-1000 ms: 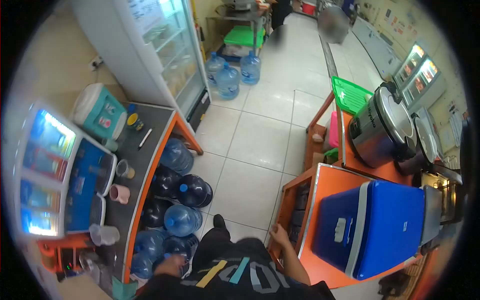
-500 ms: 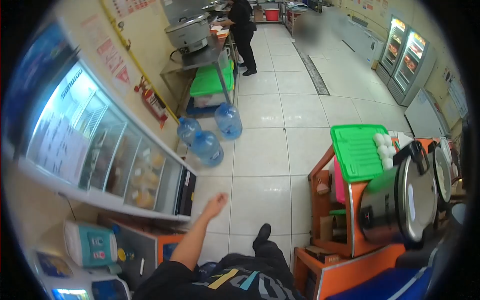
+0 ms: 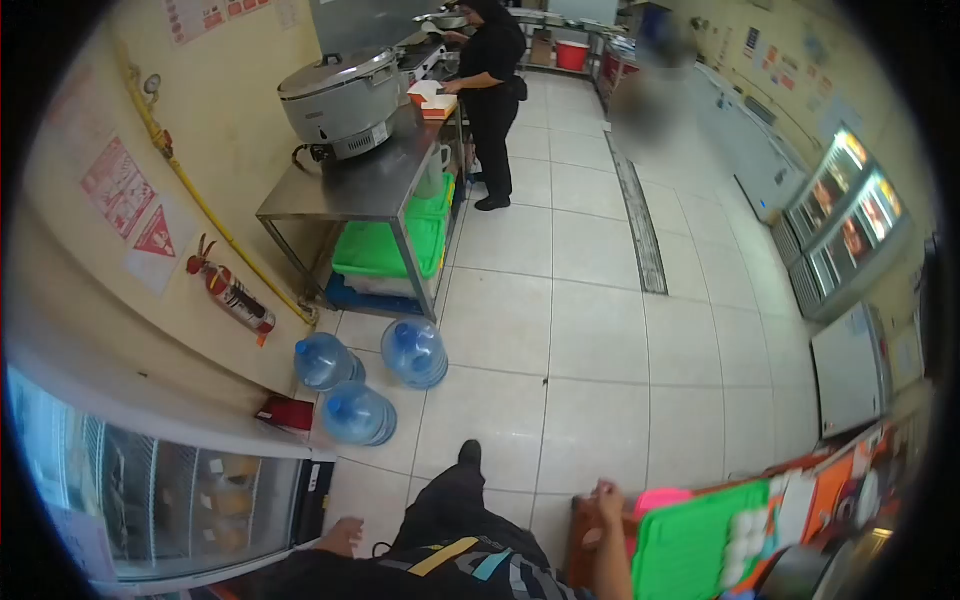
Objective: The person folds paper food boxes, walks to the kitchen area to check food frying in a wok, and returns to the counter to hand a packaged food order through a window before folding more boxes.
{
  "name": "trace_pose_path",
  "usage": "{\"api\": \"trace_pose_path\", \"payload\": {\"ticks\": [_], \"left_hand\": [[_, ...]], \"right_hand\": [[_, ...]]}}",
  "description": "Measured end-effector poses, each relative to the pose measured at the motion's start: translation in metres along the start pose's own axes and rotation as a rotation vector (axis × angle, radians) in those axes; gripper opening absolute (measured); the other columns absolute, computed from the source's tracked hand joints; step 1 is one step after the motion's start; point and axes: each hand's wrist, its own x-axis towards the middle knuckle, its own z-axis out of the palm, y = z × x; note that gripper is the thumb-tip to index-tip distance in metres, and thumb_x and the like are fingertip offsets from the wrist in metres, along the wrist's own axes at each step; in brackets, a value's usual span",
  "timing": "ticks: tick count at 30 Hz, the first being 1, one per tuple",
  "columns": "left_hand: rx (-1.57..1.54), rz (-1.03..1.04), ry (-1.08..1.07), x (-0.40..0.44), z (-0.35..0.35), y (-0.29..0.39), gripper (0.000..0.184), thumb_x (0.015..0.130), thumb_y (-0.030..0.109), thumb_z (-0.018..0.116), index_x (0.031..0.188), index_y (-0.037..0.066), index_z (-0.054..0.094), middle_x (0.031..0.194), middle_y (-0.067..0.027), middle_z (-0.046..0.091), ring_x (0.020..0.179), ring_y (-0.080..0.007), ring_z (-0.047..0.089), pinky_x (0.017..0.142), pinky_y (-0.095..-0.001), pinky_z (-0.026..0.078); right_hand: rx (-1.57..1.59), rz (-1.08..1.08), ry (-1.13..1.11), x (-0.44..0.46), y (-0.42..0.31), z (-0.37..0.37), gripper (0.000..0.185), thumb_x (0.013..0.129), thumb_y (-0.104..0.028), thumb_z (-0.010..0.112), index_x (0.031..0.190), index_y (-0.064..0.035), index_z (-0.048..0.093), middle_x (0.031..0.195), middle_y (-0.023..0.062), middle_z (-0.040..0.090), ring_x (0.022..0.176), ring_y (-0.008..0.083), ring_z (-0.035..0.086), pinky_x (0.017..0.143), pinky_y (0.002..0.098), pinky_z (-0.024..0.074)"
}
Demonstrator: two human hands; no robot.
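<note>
My left hand [image 3: 343, 536] hangs low beside my body, near the glass door of the drink fridge [image 3: 190, 500]. Its fingers look loose and apart, with nothing in them. At the lower middle my right hand [image 3: 606, 500] is beside the orange shelf unit [image 3: 583, 540], close to a green lid [image 3: 690, 540] and a pink item [image 3: 662, 498]. It is loosely bent and appears to hold nothing. Large blue water bottles [image 3: 358, 412] stand on the floor ahead and to the left of my foot [image 3: 470, 453].
A steel table [image 3: 350, 192] with a big rice cooker [image 3: 340, 105] stands ahead left, green-lidded bins [image 3: 375, 250] below. Beyond it a person in black [image 3: 490, 90] works at the counter. A fire extinguisher [image 3: 232, 295] hangs on the left wall. Display fridges [image 3: 840, 220] stand right.
I have stepped forward; the water bottles and steel table are closer. The drink fridge and orange shelves have slid back and down in view. My left hand is lower, and my right hand has appeared.
</note>
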Motion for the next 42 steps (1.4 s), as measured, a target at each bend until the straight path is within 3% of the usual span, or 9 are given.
{"api": "trace_pose_path", "payload": {"ticks": [5,13,25,26,27,29,36,37,42], "left_hand": [[1.164,0.585,-0.097,0.047,0.154,0.338,0.047,0.092,0.047,0.047,0.105,0.006,0.066,0.110,-0.0200,0.065,0.104,-0.0320,0.061,0.087,-0.0421,0.048],[0.517,1.087,0.106,-0.040,0.336,0.785,0.035,0.091,0.034,0.061,0.117,0.011,0.064,0.098,-0.0103,0.070,0.091,-0.0197,0.065,0.080,-0.0326,0.051],[-0.275,0.493,0.492,0.068,0.448,1.002,0.051,0.088,0.041,0.061,0.132,0.015,0.055,0.123,-0.0120,0.060,0.110,-0.0215,0.057,0.090,-0.0392,0.046],[-0.137,0.510,0.587,0.116,0.477,1.015,0.059,0.088,0.047,0.059,0.137,0.016,0.050,0.133,-0.0134,0.054,0.121,-0.0237,0.052,0.097,-0.0436,0.043],[-0.051,0.167,0.172,0.024,0.530,1.079,0.063,0.096,0.046,0.046,0.147,0.011,0.034,0.152,-0.0104,0.033,0.140,-0.0255,0.030,0.111,-0.0384,0.028],[-0.005,0.898,-0.441,0.108,0.595,1.088,0.066,0.096,0.054,0.041,0.147,0.013,0.034,0.152,-0.0088,0.033,0.140,-0.0277,0.029,0.111,-0.0417,0.028],[-0.411,-0.143,-0.935,0.086,0.641,1.300,0.064,0.095,0.056,0.043,0.146,0.017,0.038,0.150,-0.0071,0.038,0.137,-0.0265,0.033,0.110,-0.0431,0.031],[-0.416,-0.156,-0.919,0.088,0.643,1.329,0.064,0.095,0.056,0.043,0.146,0.018,0.038,0.149,-0.0068,0.039,0.137,-0.0263,0.034,0.109,-0.0433,0.031],[-0.027,0.332,0.106,0.150,0.648,1.513,0.057,0.091,0.053,0.051,0.136,0.019,0.049,0.124,-0.0085,0.058,0.101,-0.0251,0.057,0.072,-0.0450,0.052]], "right_hand": [[0.484,0.644,-0.480,0.041,-0.034,-0.049,0.035,0.094,-0.026,0.056,0.120,-0.0019,0.056,0.092,0.0114,0.064,0.084,0.0272,0.065,0.064,0.0404,0.0528],[0.379,0.687,0.043,0.270,-0.090,-0.078,0.035,0.094,-0.030,0.057,0.117,-0.0041,0.054,0.087,0.0106,0.059,0.076,0.0192,0.056,0.061,0.0336,0.0468],[-0.256,0.275,-0.643,0.786,-0.123,-0.042,0.029,0.088,-0.031,0.066,0.100,-0.0050,0.064,0.053,-0.0030,0.048,0.045,0.0064,0.036,0.040,0.0266,0.0280],[-0.390,0.121,-0.418,0.821,-0.161,-0.064,0.040,0.091,-0.034,0.061,0.105,0.0037,0.062,0.078,0.0121,0.056,0.070,0.0219,0.049,0.064,0.0330,0.0389],[-0.517,-0.039,-0.190,0.860,-0.196,-0.087,0.051,0.093,-0.036,0.056,0.110,0.0124,0.059,0.103,0.0272,0.065,0.095,0.0373,0.062,0.088,0.0394,0.0499],[-0.276,0.185,-0.129,0.939,-0.271,-0.081,0.051,0.094,-0.036,0.056,0.116,0.0094,0.055,0.106,0.0254,0.064,0.097,0.0372,0.061,0.087,0.0398,0.0503],[-0.500,-0.084,-0.221,1.192,-0.440,-0.015,0.058,0.095,-0.035,0.057,0.138,-0.0014,0.040,0.119,0.0192,0.058,0.105,0.0365,0.059,0.084,0.0409,0.0515],[0.214,0.217,-0.086,1.226,-0.482,-0.021,0.059,0.094,-0.036,0.057,0.140,-0.0046,0.038,0.122,0.0212,0.056,0.107,0.0346,0.057,0.086,0.0429,0.0500],[0.333,0.480,0.160,1.472,-0.567,-0.040,0.055,0.091,-0.032,0.060,0.141,-0.0202,0.039,0.106,0.0110,0.058,0.071,0.0212,0.053,0.058,0.0378,0.0457]]}}
